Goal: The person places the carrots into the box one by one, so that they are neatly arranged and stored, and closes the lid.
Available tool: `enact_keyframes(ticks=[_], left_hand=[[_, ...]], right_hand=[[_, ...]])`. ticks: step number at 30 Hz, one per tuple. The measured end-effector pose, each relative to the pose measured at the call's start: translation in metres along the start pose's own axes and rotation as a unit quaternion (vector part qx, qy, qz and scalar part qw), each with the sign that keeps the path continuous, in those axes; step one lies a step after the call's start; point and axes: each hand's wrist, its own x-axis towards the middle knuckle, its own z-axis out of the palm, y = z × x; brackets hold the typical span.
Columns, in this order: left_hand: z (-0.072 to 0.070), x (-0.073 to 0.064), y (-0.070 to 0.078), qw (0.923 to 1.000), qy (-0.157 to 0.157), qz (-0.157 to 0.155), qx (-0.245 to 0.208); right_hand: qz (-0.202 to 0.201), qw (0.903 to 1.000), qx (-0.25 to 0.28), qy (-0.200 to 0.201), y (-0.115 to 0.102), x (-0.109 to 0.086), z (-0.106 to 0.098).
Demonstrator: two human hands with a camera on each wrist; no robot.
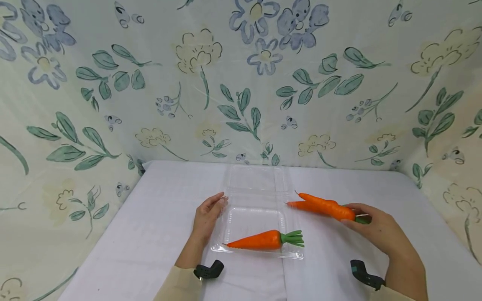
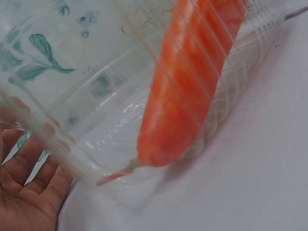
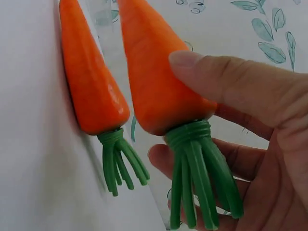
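Observation:
A clear plastic container (image 1: pixel 256 202) lies unfolded, its hinged lid (image 1: pixel 252 177) laid back on the far side. One orange carrot (image 1: pixel 260 241) with cut green stems lies across its near part, tip pointing left and stems over the right rim. My left hand (image 1: pixel 207 215) is at the container's left edge, fingertips against the plastic, fingers loosely extended in the left wrist view. To the right, my right hand (image 1: pixel 373 225) holds a second carrot (image 3: pixel 154 72) by its thick end, thumb on its side. A third carrot (image 3: pixel 91 82) lies beside it on the white cloth.
A white cloth (image 1: pixel 150 234) covers the table, with a seam running toward me at the front. Floral fabric (image 1: pixel 241 83) stands behind and along both sides. Dark camera mounts sit on both wrists.

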Motion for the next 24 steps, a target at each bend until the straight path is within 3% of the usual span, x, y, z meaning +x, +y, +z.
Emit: enact_keyframes(ticks=[10, 17, 24], left_hand=[[-0.001, 0.000, 0.000, 1.0000, 0.000, 0.002, 0.004], [0.000, 0.002, -0.001, 1.0000, 0.000, -0.003, 0.000], [0.000, 0.000, 0.000, 1.0000, 0.001, -0.001, 0.005]], right_hand=[[-0.127, 0.9906, 0.013, 0.048, -0.046, -0.012, 0.026], [-0.194, 0.9798, 0.034, 0.033, -0.077, -0.014, 0.043], [-0.233, 0.9718, 0.037, 0.004, -0.089, -0.011, 0.055]])
